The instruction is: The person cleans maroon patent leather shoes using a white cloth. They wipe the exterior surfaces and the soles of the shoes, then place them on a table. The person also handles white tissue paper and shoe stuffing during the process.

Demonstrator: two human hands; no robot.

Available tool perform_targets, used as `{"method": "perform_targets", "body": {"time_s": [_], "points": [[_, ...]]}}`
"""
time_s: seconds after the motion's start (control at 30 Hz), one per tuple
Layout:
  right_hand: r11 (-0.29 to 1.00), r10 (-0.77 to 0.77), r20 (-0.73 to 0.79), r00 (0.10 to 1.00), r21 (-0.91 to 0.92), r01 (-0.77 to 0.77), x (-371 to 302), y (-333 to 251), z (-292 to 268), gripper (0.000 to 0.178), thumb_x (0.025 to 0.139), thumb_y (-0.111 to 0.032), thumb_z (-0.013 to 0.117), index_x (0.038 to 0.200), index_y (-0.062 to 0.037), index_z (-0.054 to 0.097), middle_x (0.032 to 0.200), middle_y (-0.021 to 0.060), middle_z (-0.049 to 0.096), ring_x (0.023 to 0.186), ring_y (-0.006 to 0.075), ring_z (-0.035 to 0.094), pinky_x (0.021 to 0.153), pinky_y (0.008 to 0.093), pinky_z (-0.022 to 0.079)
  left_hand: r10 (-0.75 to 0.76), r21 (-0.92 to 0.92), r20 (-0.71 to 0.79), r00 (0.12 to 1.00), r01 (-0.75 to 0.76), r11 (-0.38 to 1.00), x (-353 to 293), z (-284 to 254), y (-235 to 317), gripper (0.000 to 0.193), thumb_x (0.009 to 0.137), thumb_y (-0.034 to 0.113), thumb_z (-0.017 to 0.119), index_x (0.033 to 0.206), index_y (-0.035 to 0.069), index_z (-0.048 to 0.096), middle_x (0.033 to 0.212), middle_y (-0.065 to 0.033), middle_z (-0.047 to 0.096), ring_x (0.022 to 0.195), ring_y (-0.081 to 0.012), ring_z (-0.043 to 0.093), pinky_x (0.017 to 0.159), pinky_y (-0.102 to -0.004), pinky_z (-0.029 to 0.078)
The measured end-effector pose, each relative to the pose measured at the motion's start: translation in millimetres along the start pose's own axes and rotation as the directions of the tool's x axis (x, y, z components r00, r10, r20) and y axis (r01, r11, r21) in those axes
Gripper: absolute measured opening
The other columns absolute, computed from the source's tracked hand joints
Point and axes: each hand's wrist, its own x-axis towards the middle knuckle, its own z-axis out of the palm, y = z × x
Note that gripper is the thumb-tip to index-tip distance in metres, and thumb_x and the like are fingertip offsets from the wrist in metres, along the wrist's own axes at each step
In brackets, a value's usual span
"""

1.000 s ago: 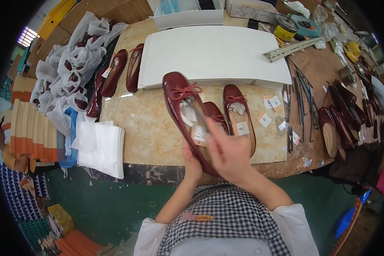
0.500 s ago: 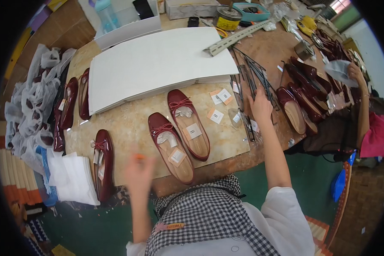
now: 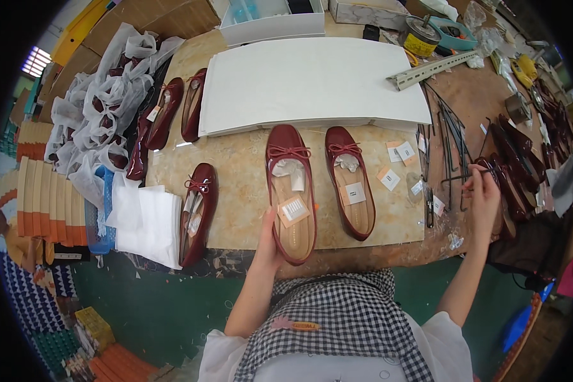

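My left hand [image 3: 269, 240] grips a dark red patent ballet flat [image 3: 293, 229] by its left side near the heel. The shoe has a bow, white paper in the toe and a label on the insole; most of the gripping fingers are hidden beneath it. A small orange bit [image 3: 317, 207] shows at its right edge. Beside it lies a second flat [image 3: 361, 219], also with paper and a label. At the right, my right hand [image 3: 484, 190] is closed on a thin black bent rod [image 3: 459, 177], above several similar rods [image 3: 451, 137].
White sheets [image 3: 312, 83] lie stacked at the back, with a slotted metal bar [image 3: 436, 69] on their corner. Another flat [image 3: 202, 204] and white tissue sheets [image 3: 148, 223] are at the left, near plastic-wrapped shoes [image 3: 102, 108]. Small labels [image 3: 389, 179] lie right of the pair.
My left hand has come to the left shoe of the pair and taken hold of it. My right hand has picked a black rod from the pile. The whole view has shifted.
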Motion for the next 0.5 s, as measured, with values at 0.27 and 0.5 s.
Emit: {"method": "perform_targets", "body": {"time_s": [0.27, 0.5], "points": [[0.987, -0.067, 0.186, 0.980, 0.158, 0.038, -50.1, -86.7, 98.9, 0.024, 0.087, -0.010, 0.063, 0.110, -0.0044, 0.064, 0.061, -0.0016, 0.056, 0.054, 0.0028, 0.045, 0.051, 0.0229, 0.038, 0.420, 0.379, -0.047, 0.906, -0.373, 0.847, 12.5, 8.6, -1.6, 0.071, 0.097, 0.057, 0.025, 0.144, 0.003, 0.027, 0.139, -0.0126, 0.041, 0.125, -0.0226, 0.043, 0.105, -0.0351, 0.034], [0.948, -0.227, 0.695, 0.682, 0.318, -0.009, -108.8, -149.1, 138.0, 0.035, 0.090, -0.007, 0.057, 0.125, -0.0022, 0.057, 0.054, -0.0040, 0.045, 0.047, 0.0033, 0.038, 0.044, 0.0216, 0.031, 0.536, 0.516, 0.005, 0.845, -0.461, 0.722, 12.7, 22.0, 16.4, 0.081, 0.093, 0.064, 0.031, 0.143, 0.001, 0.025, 0.135, -0.0134, 0.044, 0.121, -0.0214, 0.045, 0.102, -0.0336, 0.035]]}}
